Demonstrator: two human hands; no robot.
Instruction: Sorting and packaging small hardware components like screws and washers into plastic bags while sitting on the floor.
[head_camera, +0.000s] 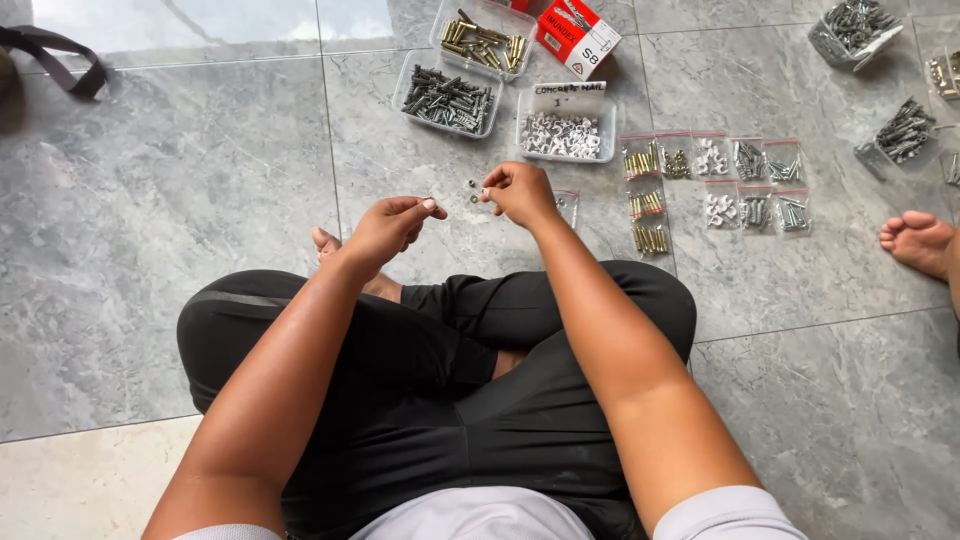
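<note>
I sit cross-legged on a grey tiled floor (200, 200). My left hand (388, 226) and my right hand (520, 192) are raised over my knees, both with fingertips pinched. Between them hangs what looks like a small clear bag (473, 192) with a couple of small metal pieces inside; its edges are hard to see. Another small clear bag (568, 206) lies on the floor just behind my right hand.
Ahead stand clear tubs of grey anchors (448, 98), brass fasteners (485, 40) and white clips (565, 136), and a red box (578, 35). Several filled small bags (710, 185) lie in rows at right, with more tubs (850, 30) beyond. Another person's foot (918, 240) is at far right.
</note>
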